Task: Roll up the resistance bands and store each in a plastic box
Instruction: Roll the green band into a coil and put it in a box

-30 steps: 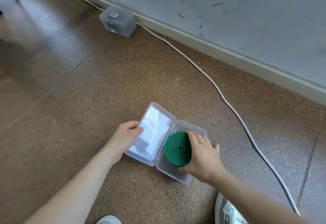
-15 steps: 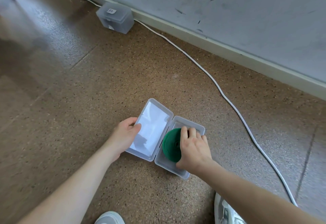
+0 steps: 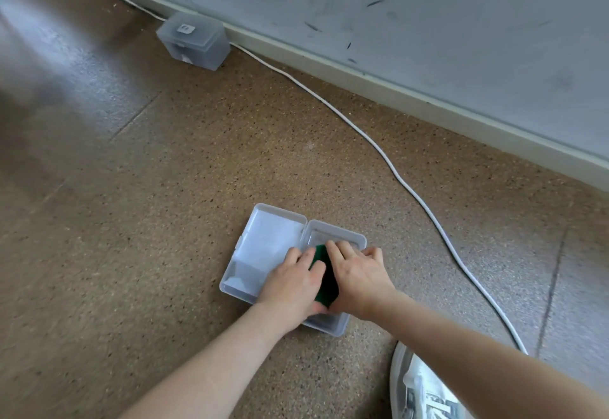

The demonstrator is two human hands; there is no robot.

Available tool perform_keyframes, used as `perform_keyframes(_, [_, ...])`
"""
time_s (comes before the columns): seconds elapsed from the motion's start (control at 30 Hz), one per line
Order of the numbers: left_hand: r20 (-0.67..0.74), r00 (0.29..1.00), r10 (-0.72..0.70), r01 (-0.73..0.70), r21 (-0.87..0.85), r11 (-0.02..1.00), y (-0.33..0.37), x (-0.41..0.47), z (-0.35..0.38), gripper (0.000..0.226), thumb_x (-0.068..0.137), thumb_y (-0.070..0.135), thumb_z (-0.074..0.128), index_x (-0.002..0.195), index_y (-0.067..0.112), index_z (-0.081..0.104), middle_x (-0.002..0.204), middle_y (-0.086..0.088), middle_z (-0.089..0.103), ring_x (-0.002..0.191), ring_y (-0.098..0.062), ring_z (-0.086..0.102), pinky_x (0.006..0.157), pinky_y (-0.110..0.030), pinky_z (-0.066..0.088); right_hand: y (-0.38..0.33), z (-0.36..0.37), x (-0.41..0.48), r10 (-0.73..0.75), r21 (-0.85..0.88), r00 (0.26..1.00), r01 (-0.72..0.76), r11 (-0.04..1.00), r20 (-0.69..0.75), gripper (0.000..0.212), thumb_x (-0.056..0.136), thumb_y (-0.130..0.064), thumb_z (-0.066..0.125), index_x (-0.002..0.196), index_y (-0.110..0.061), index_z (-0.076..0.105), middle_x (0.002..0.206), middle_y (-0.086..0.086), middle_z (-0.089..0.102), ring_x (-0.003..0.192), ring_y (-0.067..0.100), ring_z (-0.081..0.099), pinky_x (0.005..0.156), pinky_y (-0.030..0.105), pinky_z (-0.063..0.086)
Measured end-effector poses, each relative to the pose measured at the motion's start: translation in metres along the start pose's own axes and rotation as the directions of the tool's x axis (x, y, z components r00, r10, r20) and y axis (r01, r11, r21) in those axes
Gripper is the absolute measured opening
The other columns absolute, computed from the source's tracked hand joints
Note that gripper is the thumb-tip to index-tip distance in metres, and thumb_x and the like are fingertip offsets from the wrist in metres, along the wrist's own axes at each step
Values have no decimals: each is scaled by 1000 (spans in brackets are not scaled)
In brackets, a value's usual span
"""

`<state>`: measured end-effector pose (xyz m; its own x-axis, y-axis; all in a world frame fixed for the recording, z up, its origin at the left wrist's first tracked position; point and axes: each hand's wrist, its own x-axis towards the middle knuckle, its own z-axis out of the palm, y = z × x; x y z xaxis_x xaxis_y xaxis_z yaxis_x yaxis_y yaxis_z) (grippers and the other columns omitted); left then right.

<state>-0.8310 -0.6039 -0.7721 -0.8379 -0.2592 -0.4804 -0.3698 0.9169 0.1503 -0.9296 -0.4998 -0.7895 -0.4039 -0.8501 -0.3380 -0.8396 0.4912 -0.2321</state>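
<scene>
Since half a second ago the left hand [image 3: 295, 283] has left the lid's left edge and crossed over to the green band roll [image 3: 324, 275], so both hands now close on it together. Its fingers curl against the roll's left face, while the right hand [image 3: 361, 278] wraps the right face, fingers spread toward the far rim and thumb tucked at the near end. The roll stands on edge, squeezed in this two-handed grip, with only a narrow green strip showing between the hands. It sits low in the right half of the open plastic box [image 3: 349, 237]; whether it touches the bottom cannot be told. The box's lid [image 3: 263, 244] lies flat on the floor [image 3: 164, 204] to the left. A second closed box [image 3: 194, 39] stands far left by the wall, a white cable [image 3: 395, 178] runs past on the right, and a shoe [image 3: 425, 389] shows near right.
</scene>
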Motion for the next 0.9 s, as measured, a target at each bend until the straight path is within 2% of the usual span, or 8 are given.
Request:
perform_keyframes(0.13, [5, 1000, 4, -5, 91, 996, 0, 5, 5, 66, 74, 54, 70, 126, 25, 41, 150, -2, 27, 128, -27, 32, 97, -41, 40, 8, -16, 9, -40, -101, 990, 55, 993, 138, 94, 61, -61, 77, 131, -14, 36, 131, -1, 49, 127, 18, 41, 92, 44, 31])
perform_keyframes(0.27, [7, 1000, -29, 28, 156, 987, 7, 7, 7, 68, 75, 50, 72, 129, 27, 37, 153, -8, 17, 131, -28, 30, 97, -45, 35, 6, -19, 6, 11, -152, 989, 12, 988, 147, 89, 62, -57, 80, 130, -18, 38, 137, -1, 45, 134, 23, 30, 94, 46, 31])
perform_keyframes(0.5, [-1, 998, -66, 66, 149, 987, 15, 4, 7, 66, 77, 42, 73, 130, 26, 38, 156, -9, 15, 132, -29, 32, 96, -46, 33, 11, -17, 0, 47, -104, 994, -36, 994, 101, 74, 58, -58, 79, 114, -20, 49, 115, -5, 64, 120, 19, 43, 81, 40, 21])
perform_keyframes(0.57, [-2, 997, -76, 75, 142, 987, 15, 3, 4, 66, 76, 42, 74, 130, 26, 39, 155, -8, 18, 131, -28, 33, 94, -46, 33, 13, -20, 0, 41, -52, 990, -34, 998, 133, 88, 62, -57, 78, 132, -20, 40, 132, -6, 56, 134, 16, 34, 94, 45, 24])
perform_keyframes(0.63, [5, 996, -88, 87, 128, 988, 15, 3, 2, 66, 76, 41, 75, 129, 27, 39, 154, -8, 19, 131, -28, 34, 93, -47, 33, 15, -30, -2, 52, 73, 979, -67, 995, 197, 107, 69, -55, 75, 151, -19, 15, 153, -5, 36, 146, 14, 16, 105, 50, 21])
perform_keyframes(0.73, [-3, 994, -109, 108, 135, 985, 18, 3, 2, 67, 74, 40, 76, 128, 27, 39, 150, -8, 23, 129, -27, 36, 90, -46, 34, 17, -39, -13, 64, 259, 977, -117, 959, 204, 97, 84, -49, 65, 154, -26, 2, 160, -7, 21, 149, 13, 2, 109, 53, 20])
perform_keyframes(0.8, [-5, 993, -117, 116, 141, 983, 21, 4, 2, 69, 73, 40, 78, 129, 26, 39, 149, -8, 24, 128, -27, 37, 90, -46, 34, 19, -34, -21, 63, 322, 984, -114, 940, 165, 81, 91, -41, 60, 154, -28, 10, 158, -6, 26, 149, 14, 4, 110, 52, 23])
perform_keyframes(0.9, [21, 991, -131, 127, 144, 981, 23, 6, -1, 76, 69, 39, 81, 130, 25, 37, 151, -9, 23, 129, -28, 37, 92, -47, 34, 25, -19, -28, 206, 509, 974, -129, 851, -97, 60, 89, -24, 66, 143, -22, 41, 138, 3, 52, 132, 23, 43, 104, 36, 38])
